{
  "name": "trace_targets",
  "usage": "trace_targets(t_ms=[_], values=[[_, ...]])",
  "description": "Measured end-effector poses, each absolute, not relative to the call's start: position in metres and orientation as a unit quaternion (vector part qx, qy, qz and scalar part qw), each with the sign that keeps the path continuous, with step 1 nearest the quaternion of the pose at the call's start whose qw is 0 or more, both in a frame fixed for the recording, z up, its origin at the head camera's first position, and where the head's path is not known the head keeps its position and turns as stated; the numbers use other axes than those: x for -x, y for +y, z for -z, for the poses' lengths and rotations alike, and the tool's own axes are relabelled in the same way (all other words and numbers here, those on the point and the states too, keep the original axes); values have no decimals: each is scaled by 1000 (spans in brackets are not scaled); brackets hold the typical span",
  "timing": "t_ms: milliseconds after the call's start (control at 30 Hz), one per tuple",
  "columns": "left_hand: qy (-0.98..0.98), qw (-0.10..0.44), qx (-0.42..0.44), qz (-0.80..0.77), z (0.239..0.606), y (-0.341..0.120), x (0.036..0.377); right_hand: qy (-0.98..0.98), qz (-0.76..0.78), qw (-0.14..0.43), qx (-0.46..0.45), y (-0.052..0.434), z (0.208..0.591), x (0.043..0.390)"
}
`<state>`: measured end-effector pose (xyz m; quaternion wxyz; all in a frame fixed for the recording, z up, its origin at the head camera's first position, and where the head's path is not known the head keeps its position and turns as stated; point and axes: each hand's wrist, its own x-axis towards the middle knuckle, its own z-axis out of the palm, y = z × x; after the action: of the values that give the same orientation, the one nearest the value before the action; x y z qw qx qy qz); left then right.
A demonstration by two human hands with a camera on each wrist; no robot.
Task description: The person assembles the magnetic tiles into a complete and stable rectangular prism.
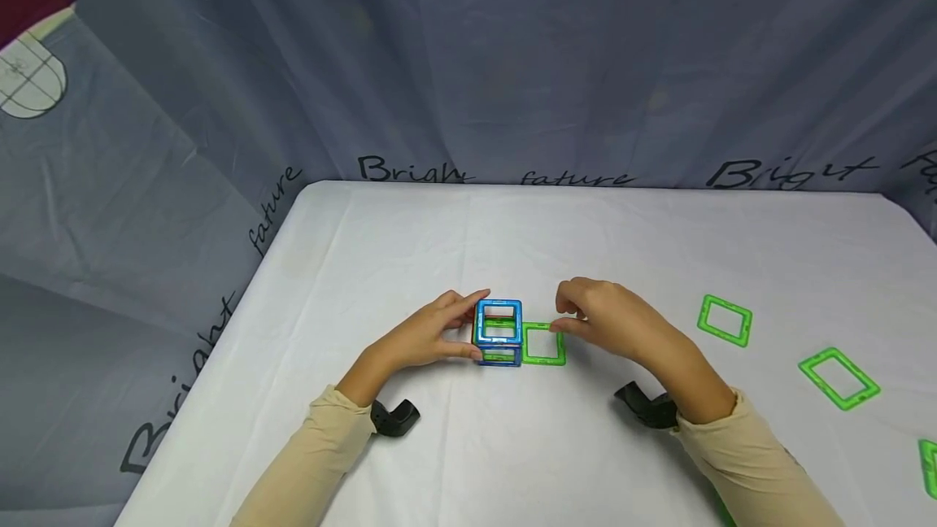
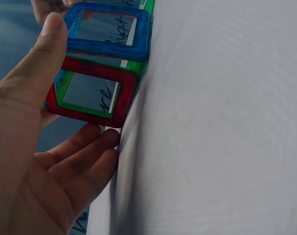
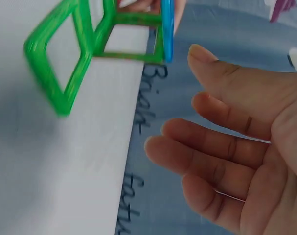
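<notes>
A small cube of square-framed magnetic tiles [image 1: 500, 322] stands on the white table, with blue frames on its top and front and a red frame [image 2: 92, 120] on its left side. My left hand [image 1: 419, 333] holds the cube from the left, thumb at the front and index finger at the back. A green square tile [image 1: 543, 362] lies flat against the cube's right side. Just right of that tile, my right hand [image 1: 611, 320] hovers with loosely bent fingers. In the right wrist view, nothing lies between the right hand's thumb and fingers [image 3: 207, 156].
Loose green tiles lie to the right: one upper tile [image 1: 725, 340], one lower tile [image 1: 845, 403], and another tile [image 1: 928, 470] cut by the frame edge. A grey printed cloth [image 1: 549, 80] hangs behind the table [image 1: 439, 234]. Each wrist wears a black mount [image 1: 395, 419].
</notes>
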<state>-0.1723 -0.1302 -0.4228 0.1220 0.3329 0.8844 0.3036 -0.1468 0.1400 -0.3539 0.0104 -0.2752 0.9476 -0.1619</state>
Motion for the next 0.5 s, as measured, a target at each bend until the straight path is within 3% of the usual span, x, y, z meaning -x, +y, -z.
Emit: trace_targets(t_ms=[200,500], values=[[882,124,-332,-310,421,-130,171,957,161,10,241,163,352,151],[886,133,-324,-305,421,-129,171,974,150,54,164,204,354,164]])
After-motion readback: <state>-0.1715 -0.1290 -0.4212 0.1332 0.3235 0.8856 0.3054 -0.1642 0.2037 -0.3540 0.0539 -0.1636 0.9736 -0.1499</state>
